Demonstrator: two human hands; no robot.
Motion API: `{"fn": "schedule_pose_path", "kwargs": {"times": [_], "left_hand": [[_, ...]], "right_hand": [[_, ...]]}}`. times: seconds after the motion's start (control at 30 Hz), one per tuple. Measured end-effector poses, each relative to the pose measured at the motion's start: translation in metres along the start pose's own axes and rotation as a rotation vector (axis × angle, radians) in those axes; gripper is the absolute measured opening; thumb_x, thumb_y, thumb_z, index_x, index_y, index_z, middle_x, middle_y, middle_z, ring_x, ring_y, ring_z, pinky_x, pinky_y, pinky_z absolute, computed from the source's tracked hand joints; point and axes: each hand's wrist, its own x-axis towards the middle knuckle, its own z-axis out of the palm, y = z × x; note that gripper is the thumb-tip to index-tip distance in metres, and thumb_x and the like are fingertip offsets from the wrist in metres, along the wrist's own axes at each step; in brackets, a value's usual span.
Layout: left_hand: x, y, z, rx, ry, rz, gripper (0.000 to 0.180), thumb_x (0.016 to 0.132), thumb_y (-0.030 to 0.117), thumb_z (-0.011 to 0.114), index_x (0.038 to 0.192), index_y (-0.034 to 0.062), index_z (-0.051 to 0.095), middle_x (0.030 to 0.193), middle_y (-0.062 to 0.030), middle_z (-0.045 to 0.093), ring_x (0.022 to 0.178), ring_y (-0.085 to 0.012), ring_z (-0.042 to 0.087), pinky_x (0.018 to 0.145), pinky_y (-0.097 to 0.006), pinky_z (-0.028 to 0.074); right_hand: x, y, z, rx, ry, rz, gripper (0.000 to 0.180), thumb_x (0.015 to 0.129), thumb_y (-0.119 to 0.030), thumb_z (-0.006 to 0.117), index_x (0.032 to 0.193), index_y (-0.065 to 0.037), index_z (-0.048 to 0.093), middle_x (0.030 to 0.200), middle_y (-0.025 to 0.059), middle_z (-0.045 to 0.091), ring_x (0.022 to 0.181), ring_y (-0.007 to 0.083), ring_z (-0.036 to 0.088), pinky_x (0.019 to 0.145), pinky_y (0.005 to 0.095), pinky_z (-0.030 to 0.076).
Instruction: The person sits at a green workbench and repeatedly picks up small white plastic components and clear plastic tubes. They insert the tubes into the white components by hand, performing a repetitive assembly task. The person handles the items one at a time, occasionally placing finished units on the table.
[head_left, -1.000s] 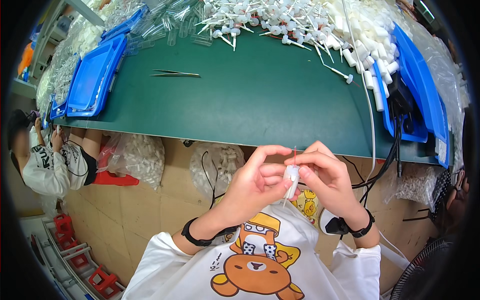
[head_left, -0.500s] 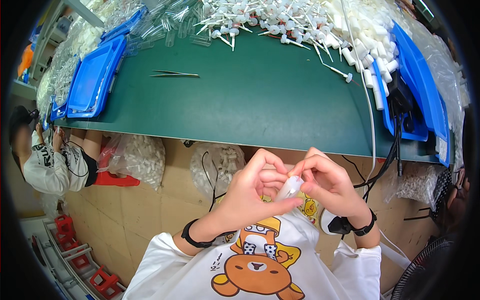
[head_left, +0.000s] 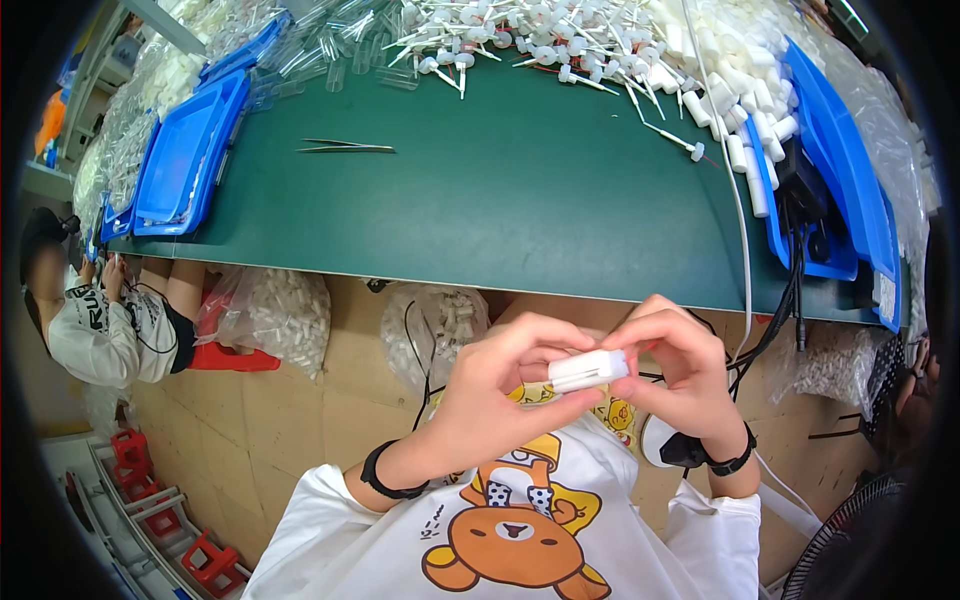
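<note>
A short white plastic cylinder (head_left: 576, 373) with dark slits along its side lies nearly level between my hands, just in front of the table's near edge. My left hand (head_left: 500, 380) grips its body between thumb and fingers. At the cylinder's right end sits a translucent whitish cap (head_left: 617, 363), and the thumb and fingers of my right hand (head_left: 675, 360) are closed on it. Across the back of the green table (head_left: 450, 220) lies a heap of white-stemmed pieces with translucent round heads (head_left: 560, 45). One such loose piece (head_left: 694, 151) lies apart at the right.
Metal tweezers (head_left: 348, 147) rest on the table. Clear tubes (head_left: 335, 55) and white cylinders (head_left: 745, 100) are piled at the back. Blue trays (head_left: 185, 160) stand left, another blue tray (head_left: 838, 170) right. A white cable (head_left: 738, 220) crosses the right side. A co-worker (head_left: 100, 330) sits at left.
The cylinder has turned from tilted upward to nearly level, its capped end now pointing right. My right hand has shifted slightly right and its fingers have moved onto the cap.
</note>
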Motion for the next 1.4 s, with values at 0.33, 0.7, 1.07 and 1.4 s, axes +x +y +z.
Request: {"fn": "schedule_pose_path", "kwargs": {"times": [0.33, 0.7, 1.07, 1.4], "left_hand": [[-0.004, 0.004, -0.011, -0.444, -0.161, -0.037, 0.033, 0.085, -0.007, 0.049, 0.117, -0.0081, 0.050, 0.117, -0.0188, 0.052, 0.105, -0.0232, 0.055, 0.091, -0.034, 0.047], [-0.003, 0.003, -0.017, -0.648, -0.251, -0.234, 0.033, 0.090, 0.002, 0.046, 0.122, -0.0075, 0.047, 0.116, -0.0202, 0.054, 0.102, -0.0239, 0.058, 0.091, -0.034, 0.047], [-0.001, -0.004, -0.005, 0.187, 0.006, 0.184, 0.037, 0.069, -0.007, 0.068, 0.104, 0.0012, 0.056, 0.104, -0.0118, 0.055, 0.096, -0.0198, 0.055, 0.082, -0.032, 0.045], [0.007, -0.016, -0.001, -0.128, 0.008, 0.166, 0.028, 0.073, -0.003, 0.067, 0.100, 0.0011, 0.060, 0.101, -0.0103, 0.057, 0.096, -0.0182, 0.056, 0.085, -0.030, 0.044]], "right_hand": [[-0.004, -0.001, -0.005, 0.009, 0.033, -0.158, 0.037, 0.062, -0.001, 0.078, 0.095, 0.001, 0.061, 0.090, 0.0095, 0.061, 0.074, 0.0138, 0.056, 0.065, 0.0247, 0.045], [-0.005, 0.002, -0.004, 0.093, 0.075, -0.145, 0.040, 0.059, -0.002, 0.080, 0.094, 0.000, 0.061, 0.089, 0.0095, 0.062, 0.080, 0.0156, 0.057, 0.068, 0.0264, 0.045], [-0.005, 0.001, -0.003, -0.080, 0.093, -0.162, 0.041, 0.059, -0.003, 0.080, 0.095, -0.001, 0.061, 0.089, 0.0084, 0.063, 0.075, 0.0151, 0.057, 0.066, 0.0260, 0.045], [0.002, 0.010, 0.010, 0.009, 0.135, -0.151, 0.040, 0.060, -0.002, 0.080, 0.095, -0.001, 0.061, 0.090, 0.0070, 0.060, 0.077, 0.0137, 0.054, 0.064, 0.0240, 0.044]]}}
